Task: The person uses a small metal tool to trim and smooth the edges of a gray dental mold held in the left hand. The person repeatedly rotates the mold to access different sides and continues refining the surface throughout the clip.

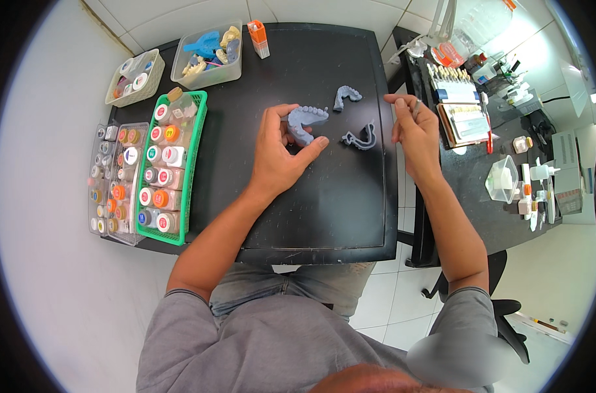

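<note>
In my left hand (275,154) is a blue-grey dental model (302,122) with a row of teeth along its curved edge. The thumb lies at its near side and the fingers wrap its left side. My right hand (415,131) hovers past the table's right edge, loosely bent with fingers apart; nothing shows in it. Between the hands, two smaller blue-grey pieces rest on the black table (298,216): a toothed arch piece (345,96) farther away, and a thin U-shaped dental piece (361,139) nearer.
Along the left stand a green basket of lidded jars (188,164) and clear trays of small bottles (131,177). Farther back are a tub of dental models and a blue impression tray (209,75), and an orange-white box (259,40). A second dark table (468,177) holds shade guides (458,98).
</note>
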Demonstrator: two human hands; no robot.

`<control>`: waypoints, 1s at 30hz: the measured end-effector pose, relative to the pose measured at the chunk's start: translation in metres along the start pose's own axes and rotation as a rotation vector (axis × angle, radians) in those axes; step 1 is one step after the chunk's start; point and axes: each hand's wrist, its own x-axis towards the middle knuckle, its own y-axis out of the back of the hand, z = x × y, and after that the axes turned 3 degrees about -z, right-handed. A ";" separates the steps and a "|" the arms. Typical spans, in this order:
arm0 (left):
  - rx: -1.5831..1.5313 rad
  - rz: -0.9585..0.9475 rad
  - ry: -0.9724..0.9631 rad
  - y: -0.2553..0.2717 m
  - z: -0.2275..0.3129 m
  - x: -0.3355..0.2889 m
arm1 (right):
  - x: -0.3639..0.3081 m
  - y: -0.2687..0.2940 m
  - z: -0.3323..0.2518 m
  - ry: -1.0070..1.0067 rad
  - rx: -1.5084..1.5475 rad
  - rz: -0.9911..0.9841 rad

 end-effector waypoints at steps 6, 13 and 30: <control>-0.131 0.016 -0.009 -0.001 -0.016 0.006 | 0.000 -0.011 -0.001 -0.017 -0.062 -0.003; 0.101 0.029 -0.057 0.003 -0.016 0.013 | 0.001 -0.005 0.002 -0.048 -0.191 -0.023; -0.074 0.080 0.027 0.004 -0.026 0.017 | -0.007 -0.009 -0.025 -0.146 -0.817 -0.355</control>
